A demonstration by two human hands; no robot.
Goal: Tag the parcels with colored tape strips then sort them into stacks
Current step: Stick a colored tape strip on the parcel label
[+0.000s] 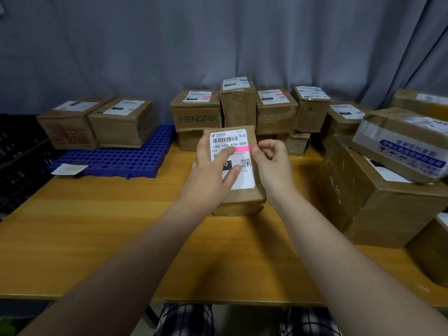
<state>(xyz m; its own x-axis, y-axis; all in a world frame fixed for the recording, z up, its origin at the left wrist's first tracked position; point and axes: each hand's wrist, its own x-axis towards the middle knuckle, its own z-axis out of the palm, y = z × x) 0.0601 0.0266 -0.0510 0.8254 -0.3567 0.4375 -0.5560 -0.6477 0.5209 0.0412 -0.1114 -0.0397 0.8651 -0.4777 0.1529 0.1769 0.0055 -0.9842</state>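
Note:
A small cardboard parcel with a white shipping label lies on the wooden table in front of me. A pink tape strip runs across the label. My left hand rests on the label with straight fingers, one fingertip touching the strip's left part. My right hand has curled fingers and pinches the strip's right end at the parcel's edge. Behind stand tagged parcels: two with pink strips and two with blue strips.
Two parcels sit on a blue perforated pallet at the left, with a white sheet at its front. Several larger boxes are piled at the right. Black crates stand far left. A grey curtain hangs behind.

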